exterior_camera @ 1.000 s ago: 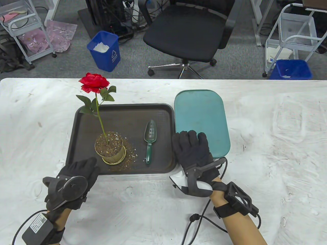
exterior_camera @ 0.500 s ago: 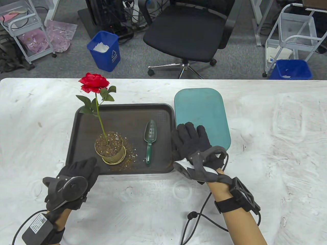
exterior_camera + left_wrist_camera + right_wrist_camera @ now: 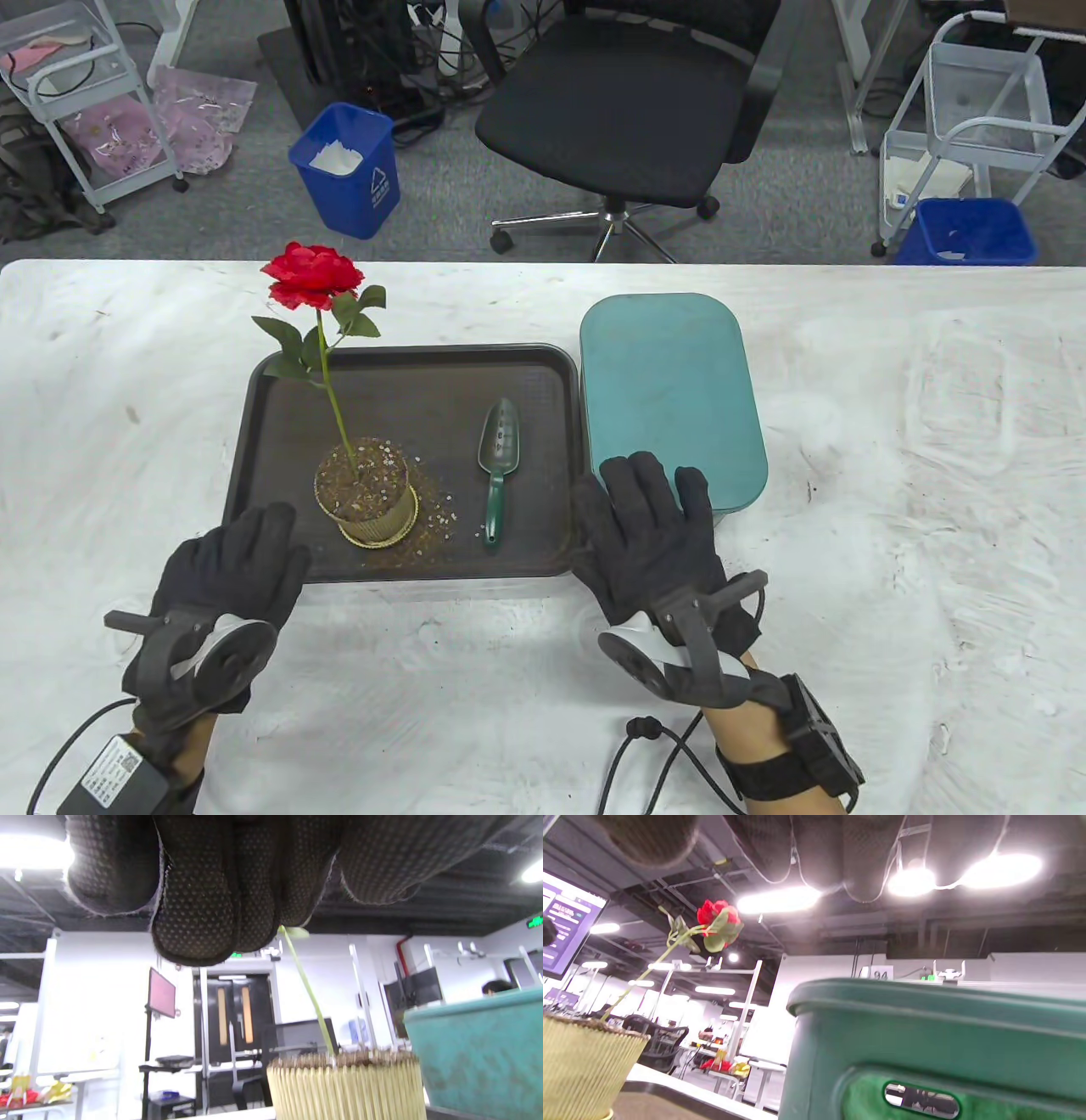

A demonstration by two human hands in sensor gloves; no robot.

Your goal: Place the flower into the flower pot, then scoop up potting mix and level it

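The left hand [image 3: 227, 564] lies nearest the viewer, palm down, at the near left corner of the dark tray [image 3: 280, 399]. Its fingers are straight and relaxed, with the fingertips over the tray's near rim, and they hold nothing. The right hand [image 3: 653, 539] lies palm down at the tray's near right corner. Its fingers are spread wide and straight, with the fingertips over the near edge of the teal lid [image 3: 670, 382], and nothing is gripped. Whether the fingertips touch the lid cannot be told. A tracker is strapped to the back of each hand.

On the tray, the ribbed yellow flower pot [image 3: 366, 501] stands upright near the front left. It is filled to the rim with brown potting mix [image 3: 361, 463] flecked with white grains. Loose mix lies scattered on the tray floor around the pot. The red artificial rose [image 3: 311, 276] stands in the pot, its green stem leaning away to the left. The green hand trowel [image 3: 498, 471] lies flat on the tray to the right of the pot, handle toward the viewer, apart from both hands.

The lidded teal container sits on the white table [image 3: 916, 475], just beside the tray's right edge.

Beyond the table stand a black office chair [image 3: 628, 110] and two blue bins.
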